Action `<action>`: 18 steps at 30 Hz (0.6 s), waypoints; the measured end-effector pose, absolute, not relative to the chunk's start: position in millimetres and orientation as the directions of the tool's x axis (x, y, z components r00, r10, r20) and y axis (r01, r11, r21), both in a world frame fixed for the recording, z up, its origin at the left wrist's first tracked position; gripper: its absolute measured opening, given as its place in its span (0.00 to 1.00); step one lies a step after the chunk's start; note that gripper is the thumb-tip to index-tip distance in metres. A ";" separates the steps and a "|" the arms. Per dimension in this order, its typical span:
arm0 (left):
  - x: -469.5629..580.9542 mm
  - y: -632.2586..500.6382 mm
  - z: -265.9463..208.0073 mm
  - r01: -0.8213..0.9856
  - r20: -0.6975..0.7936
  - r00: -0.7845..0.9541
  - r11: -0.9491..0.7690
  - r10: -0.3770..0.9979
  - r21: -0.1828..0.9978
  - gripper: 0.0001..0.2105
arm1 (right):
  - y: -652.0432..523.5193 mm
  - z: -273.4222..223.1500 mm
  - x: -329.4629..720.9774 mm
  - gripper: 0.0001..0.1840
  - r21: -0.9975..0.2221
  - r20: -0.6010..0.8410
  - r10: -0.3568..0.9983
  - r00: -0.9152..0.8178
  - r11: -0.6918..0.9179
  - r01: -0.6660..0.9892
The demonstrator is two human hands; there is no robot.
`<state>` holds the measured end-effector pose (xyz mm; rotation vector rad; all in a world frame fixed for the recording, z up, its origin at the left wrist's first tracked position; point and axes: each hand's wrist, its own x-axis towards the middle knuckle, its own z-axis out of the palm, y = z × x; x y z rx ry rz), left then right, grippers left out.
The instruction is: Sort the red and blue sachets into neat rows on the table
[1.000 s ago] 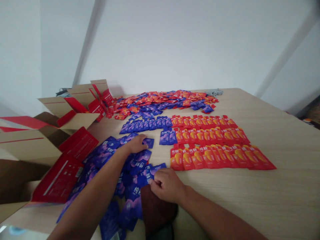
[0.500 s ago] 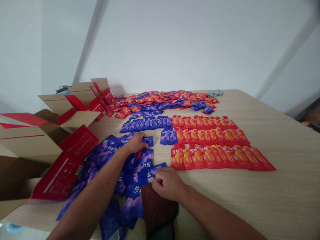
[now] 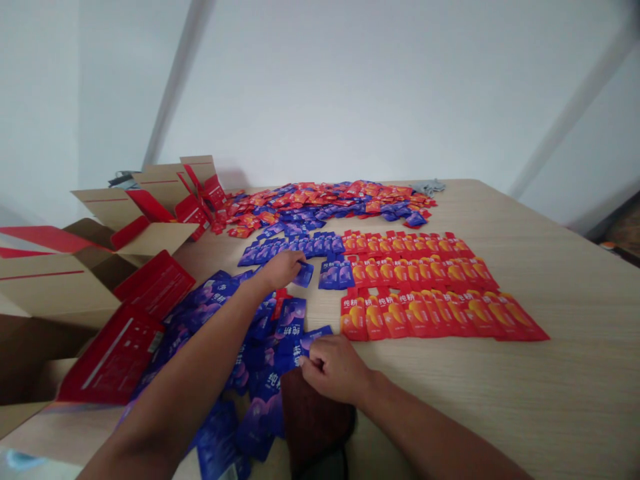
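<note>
My left hand point(image 3: 284, 269) is closed on a blue-purple pouch point(image 3: 304, 275), lifted just left of a short row of two blue pouches point(image 3: 336, 273). Its arm crosses a loose heap of blue pouches point(image 3: 215, 297). My right hand point(image 3: 336, 368) has its fingers curled, low beside the heap's right edge; what they hold, if anything, is hidden. A blue pouch point(image 3: 316, 335) lies against its far side, and a dark brown cloth-like piece point(image 3: 315, 423) sits below it. Three overlapping rows of red-orange pouches point(image 3: 420, 313) lie to the right.
A complete-looking blue row point(image 3: 290, 247) runs behind the left hand. Farther back spreads a mixed pile of red and blue pouches point(image 3: 330, 197), with a grey cloth point(image 3: 427, 188) at its right end. Opened cardboard boxes point(image 3: 55, 283) with red flaps stand at left on the wooden table point(image 3: 560, 380).
My left hand has moved away from me and slightly right, raising the blue pouch off the heap toward the short blue row. The right hand has stayed in nearly the same place.
</note>
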<state>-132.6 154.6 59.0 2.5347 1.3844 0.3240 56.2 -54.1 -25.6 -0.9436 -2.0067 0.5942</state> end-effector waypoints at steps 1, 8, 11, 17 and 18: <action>-125.2 159.9 60.0 0.779 0.104 0.558 -0.563 0.823 0.274 0.16 | -54.1 -25.4 56.3 0.19 -0.686 0.477 0.793 -0.380 0.606 0.403; -84.9 184.6 38.1 0.497 0.100 0.865 -0.867 0.491 -0.039 0.09 | -53.3 -25.8 57.2 0.19 -0.679 0.464 0.794 -0.392 0.603 0.418; -81.0 187.8 21.5 0.414 0.117 0.909 -0.900 0.400 -0.135 0.12 | -53.1 -27.4 57.3 0.19 -0.675 0.459 0.796 -0.396 0.602 0.427; -86.3 187.2 6.8 0.439 0.186 0.886 -0.897 0.425 -0.041 0.11 | -51.7 -27.2 57.8 0.19 -0.680 0.457 0.796 -0.397 0.600 0.421; -87.9 186.2 6.0 0.470 0.209 0.864 -0.882 0.458 -0.013 0.12 | -51.4 -27.1 57.8 0.19 -0.681 0.457 0.796 -0.397 0.600 0.420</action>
